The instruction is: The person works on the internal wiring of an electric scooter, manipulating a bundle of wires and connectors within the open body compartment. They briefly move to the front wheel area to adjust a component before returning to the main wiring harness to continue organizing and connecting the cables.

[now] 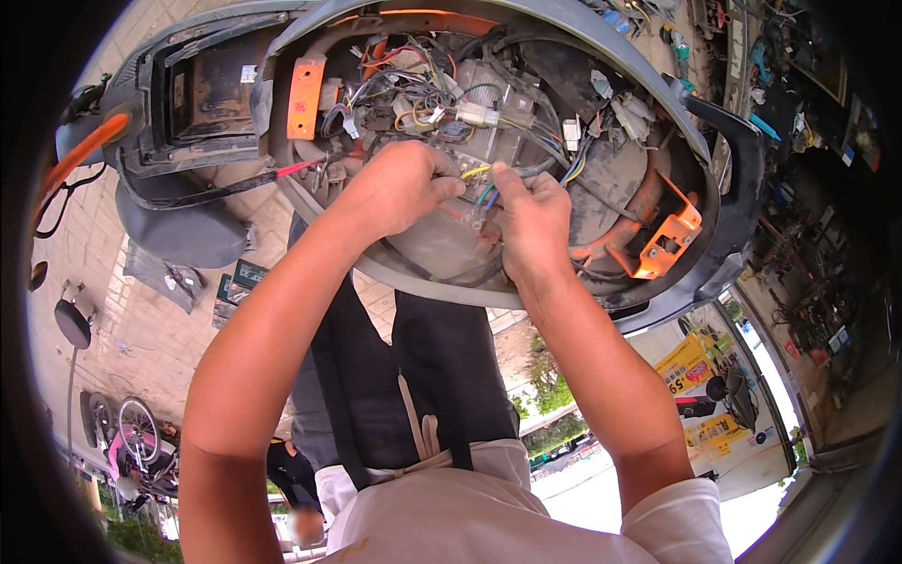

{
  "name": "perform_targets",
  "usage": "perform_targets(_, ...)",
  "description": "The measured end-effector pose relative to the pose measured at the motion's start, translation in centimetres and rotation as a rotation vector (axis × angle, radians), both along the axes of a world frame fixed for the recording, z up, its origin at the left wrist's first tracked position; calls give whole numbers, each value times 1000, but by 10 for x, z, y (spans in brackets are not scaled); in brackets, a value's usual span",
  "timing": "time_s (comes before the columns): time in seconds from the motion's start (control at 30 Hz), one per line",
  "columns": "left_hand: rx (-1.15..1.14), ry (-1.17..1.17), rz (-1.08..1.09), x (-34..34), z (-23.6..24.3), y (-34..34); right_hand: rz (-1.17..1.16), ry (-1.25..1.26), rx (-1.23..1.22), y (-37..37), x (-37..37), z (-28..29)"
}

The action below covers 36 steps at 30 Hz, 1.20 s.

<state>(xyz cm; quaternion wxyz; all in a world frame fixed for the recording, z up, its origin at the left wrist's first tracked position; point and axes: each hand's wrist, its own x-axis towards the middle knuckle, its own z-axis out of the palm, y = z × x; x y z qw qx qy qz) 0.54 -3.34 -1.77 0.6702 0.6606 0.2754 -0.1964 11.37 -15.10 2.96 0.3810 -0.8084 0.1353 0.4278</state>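
Observation:
Both my hands work inside the open body of a scooter, over a tangle of wires. A short yellow wire [476, 172] spans the gap between them. My left hand [399, 186] is closed, its thumb and fingers pinching at the left end of that wire. My right hand [537, 214] pinches the other end between thumb and forefinger. Blue and green wires [487, 195] hang just below, beside the right fingers. Beyond the hands lie a bundle of coloured wires [413, 99] and a white connector [476, 115]. My fingers partly hide the wire's ends.
An orange bracket [305, 98] stands at the left of the cavity, another orange bracket [670, 240] at the right. A black cable with a red end [296, 170] enters from the left. Dark boxes [246, 276] sit on the paving, and tools [681, 47] lie at the far right.

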Motion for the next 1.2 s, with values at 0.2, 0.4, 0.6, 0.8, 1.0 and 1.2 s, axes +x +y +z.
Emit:
perform_targets(0.2,-584,105,305,3,-6,-5,18,5,-16,1,0,3)
perform_targets(0.4,-490,175,564,22,-13,-18,108,-64,-75,-2,-1,0)
perform_targets(0.6,-41,61,219,16,-19,-9,146,-95,-128,-3,0,-3)
perform_targets(0.8,-295,184,197,22,-15,3,132,-82,-116,-2,0,-3)
perform_targets(1.0,102,-114,80,17,-33,-6,125,-71,-119,-2,-1,-3)
perform_targets(1.2,389,-133,-389,29,-13,20,162,-83,-115,-4,1,-3)
